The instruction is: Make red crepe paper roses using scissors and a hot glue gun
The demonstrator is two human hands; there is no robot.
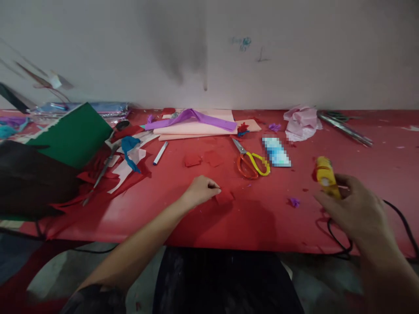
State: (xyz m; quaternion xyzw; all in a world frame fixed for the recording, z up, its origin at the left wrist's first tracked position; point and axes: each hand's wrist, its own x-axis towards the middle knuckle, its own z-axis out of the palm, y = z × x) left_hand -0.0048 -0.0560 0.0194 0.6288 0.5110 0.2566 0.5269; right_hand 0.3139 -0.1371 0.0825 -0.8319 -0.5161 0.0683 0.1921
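Note:
My left hand (pixel 203 190) pinches the edge of a small red paper piece (pixel 225 196) just above the red tabletop. On the right, my right hand (pixel 355 209) is closed around a yellow glue gun (pixel 329 176), thumb on the near side; the grip is partly hidden by the hand. Two stacks of red paper pieces, left (pixel 193 160) and right (pixel 212 158), lie beyond my left hand. Scissors (pixel 250 163) with one orange and one yellow handle lie open between my hands. A small purple paper flower (pixel 293 202) rests left of my right hand.
A white marker (pixel 160 153), a purple strip (pixel 193 117) over folded pale pink sheets (pixel 196 131), and a blurred blue-white packet (pixel 276 151) lie farther back. Green sheet (pixel 75 135) and scraps crowd the left. A black cord (pixel 337 240) loops near my right wrist. A wall stands behind.

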